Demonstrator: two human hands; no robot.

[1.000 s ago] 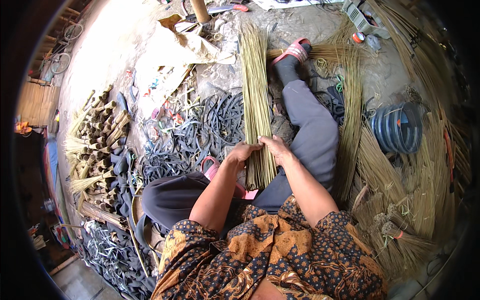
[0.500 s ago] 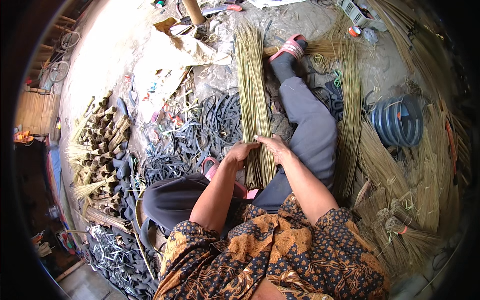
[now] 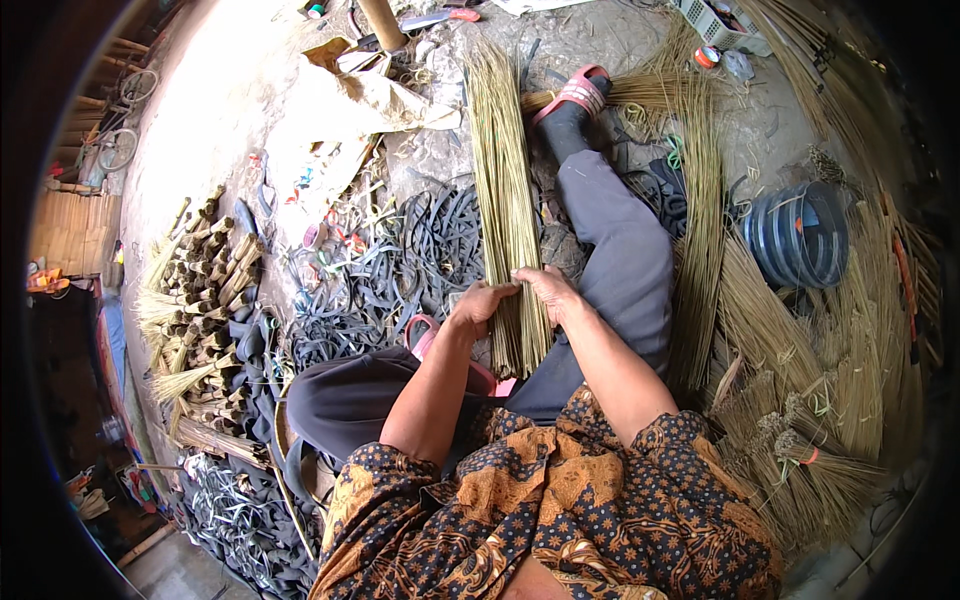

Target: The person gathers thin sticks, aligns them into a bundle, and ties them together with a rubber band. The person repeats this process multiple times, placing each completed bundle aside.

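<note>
A long bundle of thin greenish-brown sticks (image 3: pixel 505 180) lies lengthwise between my legs, its far end pointing away from me. Near its close end, both hands grip it from the sides. My left hand (image 3: pixel 483 305) wraps the left side, its thumb toward the middle. On the right side my right hand (image 3: pixel 548 294) is closed, thumb over the top; the fingers of both are partly hidden. Another long bundle of sticks (image 3: pixel 700 250) lies to the right of my outstretched leg (image 3: pixel 625 235). Under my foot in a pink sandal (image 3: pixel 578 92) more sticks lie crosswise.
Black rubber strips (image 3: pixel 430 245) cover the floor left of the bundle. Further left are stacked short tied bundles (image 3: pixel 205 310). At right stand a clear blue ribbed plastic container (image 3: pixel 797 238) and loose stick piles (image 3: pixel 765 320). A knife with a red handle (image 3: pixel 463 15) lies beyond a wooden post (image 3: pixel 383 22).
Both hands keep their hold on the stick bundle near its close end. The bundle's far end sits slightly further left in view; little else differs.
</note>
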